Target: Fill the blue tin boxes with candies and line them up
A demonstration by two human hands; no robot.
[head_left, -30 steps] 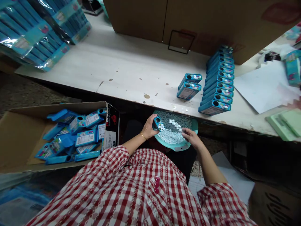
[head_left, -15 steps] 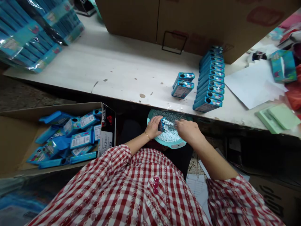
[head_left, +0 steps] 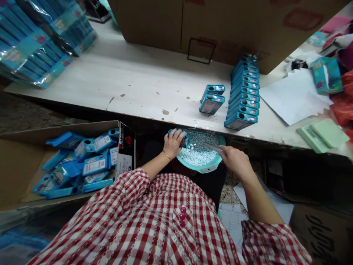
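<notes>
My left hand (head_left: 173, 144) is wrapped round a small blue box (head_left: 185, 140) at the left rim of a turquoise basin (head_left: 209, 169). The box is tilted, its end towards the pellets. Small pale blue and white pellets (head_left: 197, 157), like candy or mints, fill the basin, and a few white ones lie at the box's end. In my right hand (head_left: 234, 159), at the right rim, is the handle of a shiny grey scoop (head_left: 213, 147). The scoop reaches over the pellets; its far end is hard to make out.
Two blue boxes (head_left: 211, 104) stand upright on the white table (head_left: 138, 81), left of a long row of more (head_left: 239, 121). A carton (head_left: 60, 127) at left holds several blue boxes. Wrapped packs (head_left: 41, 44), a large cardboard box (head_left: 154, 25), and a green scale-like device (head_left: 322, 134) also sit around.
My right hand has drawn back to the right with the scoop, from the box's mouth to the basin's rim. My left hand has shifted slightly left and up with the box.
</notes>
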